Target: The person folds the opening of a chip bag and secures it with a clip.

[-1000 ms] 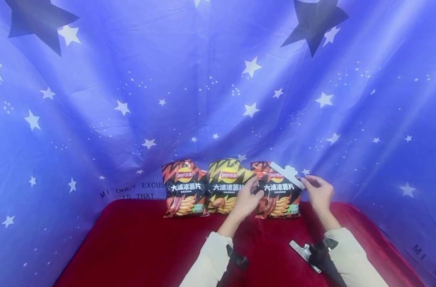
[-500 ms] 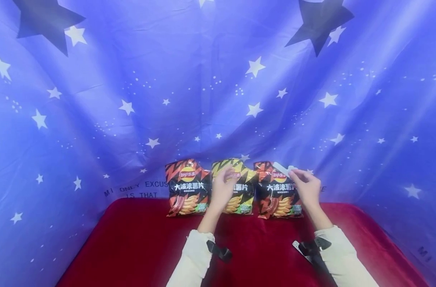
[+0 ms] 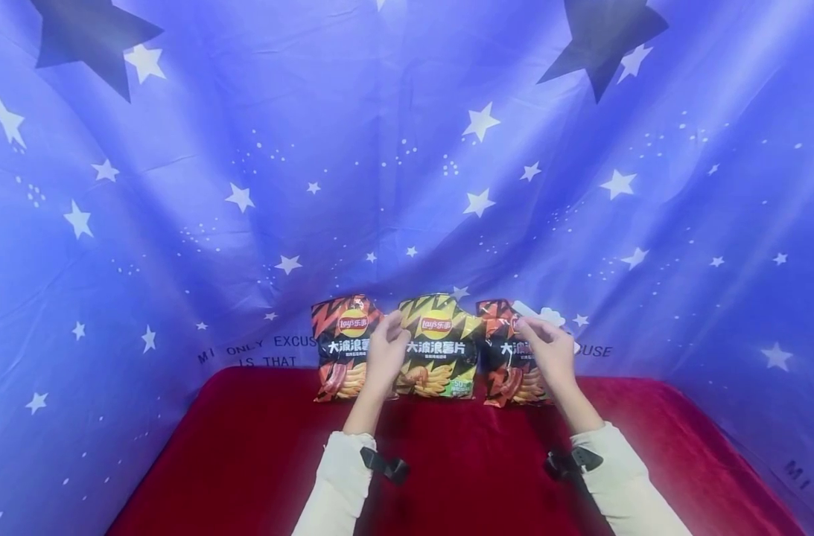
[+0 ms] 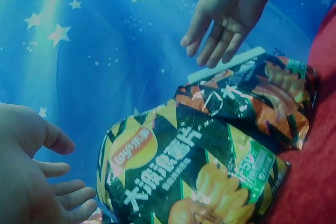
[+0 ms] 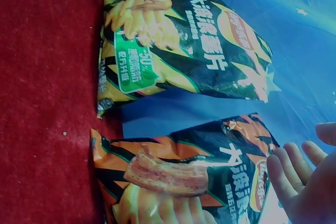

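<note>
Three Lay's bags, yellow one marked "50%", hands nearby

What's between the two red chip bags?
The yellow chip bag, middle of the row. Head view shows it; right wrist view shows the same order.

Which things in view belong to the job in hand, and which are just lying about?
Probably the job:
- left hand
- right hand
- left red bag
- yellow bag
- right red bag
- white clip

Just setting:
- red cloth
- starry blue curtain
</note>
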{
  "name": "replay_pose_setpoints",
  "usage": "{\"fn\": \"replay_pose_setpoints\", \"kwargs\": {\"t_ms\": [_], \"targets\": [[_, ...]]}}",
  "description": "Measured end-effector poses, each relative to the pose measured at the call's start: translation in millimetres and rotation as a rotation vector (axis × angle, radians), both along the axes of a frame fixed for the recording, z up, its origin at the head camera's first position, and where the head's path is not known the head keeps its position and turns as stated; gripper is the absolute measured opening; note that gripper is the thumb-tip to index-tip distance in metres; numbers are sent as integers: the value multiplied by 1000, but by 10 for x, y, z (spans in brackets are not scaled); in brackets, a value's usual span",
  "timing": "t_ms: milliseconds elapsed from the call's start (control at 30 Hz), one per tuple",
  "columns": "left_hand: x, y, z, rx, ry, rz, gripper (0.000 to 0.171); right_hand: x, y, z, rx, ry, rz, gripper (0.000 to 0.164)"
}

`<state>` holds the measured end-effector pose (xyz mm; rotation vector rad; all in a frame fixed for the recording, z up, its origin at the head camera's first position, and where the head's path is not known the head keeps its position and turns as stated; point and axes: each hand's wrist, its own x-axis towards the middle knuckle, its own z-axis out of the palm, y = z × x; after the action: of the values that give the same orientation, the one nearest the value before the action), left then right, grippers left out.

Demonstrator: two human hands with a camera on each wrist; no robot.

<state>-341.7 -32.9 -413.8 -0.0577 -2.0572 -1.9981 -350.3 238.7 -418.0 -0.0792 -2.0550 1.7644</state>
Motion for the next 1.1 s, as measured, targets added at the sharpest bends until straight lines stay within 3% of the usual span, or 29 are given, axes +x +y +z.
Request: {"fn": "replay_pose_setpoints", "kwargs": {"t_ms": [433,1100], "targets": [[-9,-58,-196,-10,-36,26,51,48,-138,-109,63,-32,99,40],[-32,-91,-368,-43,-63,15,49,74,-248,-263,115,-116,247,45]]}}
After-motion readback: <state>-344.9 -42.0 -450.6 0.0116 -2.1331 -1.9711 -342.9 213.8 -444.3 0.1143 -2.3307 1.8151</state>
